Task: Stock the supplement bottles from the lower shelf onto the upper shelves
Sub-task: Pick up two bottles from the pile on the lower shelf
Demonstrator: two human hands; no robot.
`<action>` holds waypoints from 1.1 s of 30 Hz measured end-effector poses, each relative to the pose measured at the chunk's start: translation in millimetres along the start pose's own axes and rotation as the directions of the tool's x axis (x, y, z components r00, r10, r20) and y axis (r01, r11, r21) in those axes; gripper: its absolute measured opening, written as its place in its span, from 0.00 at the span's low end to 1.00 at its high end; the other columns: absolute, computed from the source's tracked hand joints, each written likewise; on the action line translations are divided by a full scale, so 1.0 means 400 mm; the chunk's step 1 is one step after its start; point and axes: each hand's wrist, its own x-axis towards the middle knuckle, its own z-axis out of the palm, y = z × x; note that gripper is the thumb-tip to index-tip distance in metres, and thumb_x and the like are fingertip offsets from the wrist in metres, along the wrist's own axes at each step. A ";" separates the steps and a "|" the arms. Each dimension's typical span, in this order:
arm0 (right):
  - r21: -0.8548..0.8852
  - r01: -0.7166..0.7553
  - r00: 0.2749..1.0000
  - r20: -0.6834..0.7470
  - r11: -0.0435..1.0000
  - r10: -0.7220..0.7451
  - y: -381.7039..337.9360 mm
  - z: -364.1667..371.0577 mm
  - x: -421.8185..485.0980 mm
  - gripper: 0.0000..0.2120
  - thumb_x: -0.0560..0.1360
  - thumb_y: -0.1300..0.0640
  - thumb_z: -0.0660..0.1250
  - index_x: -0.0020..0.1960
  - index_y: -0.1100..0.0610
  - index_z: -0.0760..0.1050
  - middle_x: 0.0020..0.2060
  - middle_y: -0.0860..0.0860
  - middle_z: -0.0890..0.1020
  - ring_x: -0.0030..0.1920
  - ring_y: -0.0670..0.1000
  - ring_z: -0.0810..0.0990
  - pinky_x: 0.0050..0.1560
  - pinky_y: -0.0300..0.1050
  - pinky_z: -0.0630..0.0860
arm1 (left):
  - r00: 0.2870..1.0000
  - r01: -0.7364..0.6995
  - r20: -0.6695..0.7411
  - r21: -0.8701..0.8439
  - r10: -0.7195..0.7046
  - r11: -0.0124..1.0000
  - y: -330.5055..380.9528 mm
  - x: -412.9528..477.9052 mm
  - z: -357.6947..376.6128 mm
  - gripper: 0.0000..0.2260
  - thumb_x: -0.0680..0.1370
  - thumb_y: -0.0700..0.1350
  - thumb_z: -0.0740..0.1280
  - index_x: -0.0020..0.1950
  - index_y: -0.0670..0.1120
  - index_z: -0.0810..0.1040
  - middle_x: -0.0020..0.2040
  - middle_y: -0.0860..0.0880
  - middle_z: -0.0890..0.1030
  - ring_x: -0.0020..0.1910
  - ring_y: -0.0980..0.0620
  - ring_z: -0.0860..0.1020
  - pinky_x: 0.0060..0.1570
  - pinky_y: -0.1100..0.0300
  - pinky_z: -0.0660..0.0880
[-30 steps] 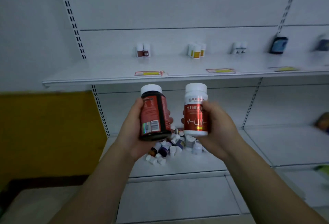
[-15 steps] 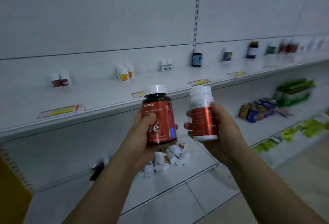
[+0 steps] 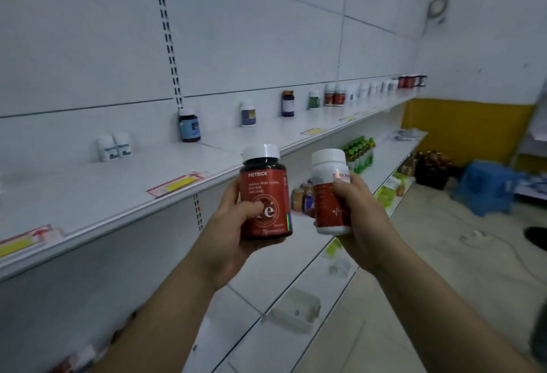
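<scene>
Left hand (image 3: 226, 235) – PIETRICK bottle (image 3: 264, 195), right hand (image 3: 365, 218) – jar (image 3: 327, 192)

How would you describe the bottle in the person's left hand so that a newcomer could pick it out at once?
In front of the long white upper shelf, two hands each hold up a bottle. The left hand grips the dark bottle with a white cap and a red label reading PIETRICK. Its dark body sets it apart from the white bottle in the right hand.
</scene>
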 end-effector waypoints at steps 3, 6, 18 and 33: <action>-0.016 0.040 0.999 -0.018 0.999 -0.040 -0.037 -0.126 0.093 0.10 0.79 0.57 0.60 0.59 0.51 0.71 0.46 0.58 0.80 0.36 0.53 0.82 0.32 0.44 0.77 | 0.999 -0.020 0.038 0.006 0.020 1.000 -0.059 0.137 0.085 0.24 0.67 0.41 0.66 0.62 0.55 0.73 0.53 0.44 0.82 0.50 0.40 0.81 0.42 0.45 0.78; -0.054 0.052 0.996 -0.070 0.997 -0.056 -0.071 -0.275 0.191 0.12 0.79 0.56 0.61 0.62 0.51 0.71 0.51 0.59 0.81 0.44 0.56 0.82 0.34 0.44 0.77 | 0.998 -0.016 0.055 -0.002 0.016 1.000 -0.127 0.283 0.185 0.28 0.67 0.42 0.65 0.65 0.61 0.71 0.54 0.45 0.82 0.50 0.39 0.81 0.43 0.43 0.77; -0.068 -0.015 0.984 -0.179 0.998 0.003 -0.147 -0.743 0.578 0.13 0.78 0.47 0.61 0.61 0.49 0.73 0.48 0.57 0.82 0.46 0.58 0.82 0.33 0.45 0.78 | 0.990 0.060 0.127 -0.012 -0.058 0.998 -0.362 0.812 0.475 0.28 0.68 0.42 0.64 0.67 0.59 0.69 0.54 0.43 0.81 0.48 0.37 0.81 0.38 0.46 0.78; -0.164 0.050 0.984 -0.160 0.985 -0.076 -0.191 -1.189 1.406 0.10 0.78 0.47 0.62 0.57 0.47 0.74 0.45 0.52 0.83 0.40 0.48 0.84 0.36 0.45 0.78 | 0.999 -0.025 0.022 0.026 0.024 0.999 -0.544 1.673 0.666 0.21 0.77 0.39 0.62 0.61 0.64 0.71 0.51 0.48 0.81 0.45 0.43 0.83 0.44 0.39 0.79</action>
